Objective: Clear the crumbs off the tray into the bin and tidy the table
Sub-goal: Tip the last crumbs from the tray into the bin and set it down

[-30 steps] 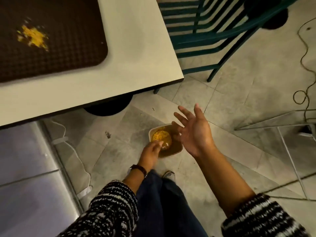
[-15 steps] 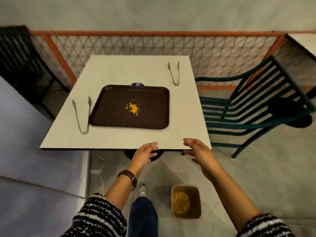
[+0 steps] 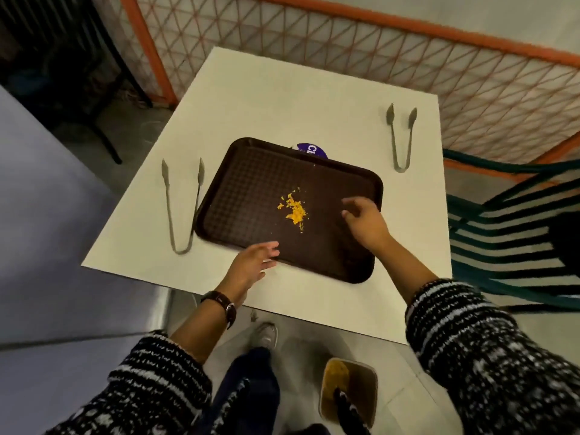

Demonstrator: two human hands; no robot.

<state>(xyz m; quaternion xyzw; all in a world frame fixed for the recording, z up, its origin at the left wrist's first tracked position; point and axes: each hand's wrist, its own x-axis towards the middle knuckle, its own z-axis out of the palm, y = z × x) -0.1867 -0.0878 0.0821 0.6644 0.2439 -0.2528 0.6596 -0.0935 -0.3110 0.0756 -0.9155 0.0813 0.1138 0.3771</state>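
- Orange crumbs (image 3: pixel 295 210) remain central on the tray (image 3: pixel 248 196); the bin (image 3: pixel 361 384) sits on the floor (image 3: pixel 314 340) at 6 o'clock.
- Your left hand (image 3: pixel 254 262) and right hand (image 3: pixel 364 221) have advanced from the table (image 3: pixel 282 98) edge over the tray, each grip apart, empty.
- Judgement: clearing unfinished.

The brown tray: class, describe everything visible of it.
The tray is dark brown, rectangular with rounded corners, a raised rim and a gridded floor, seemingly plastic. It lies flat, skewed, on the white table. Yellow crumbs sit near its middle. A purple item pokes out at its far edge. The left hand is at its near rim, the right hand is over its right side; contact is unclear.
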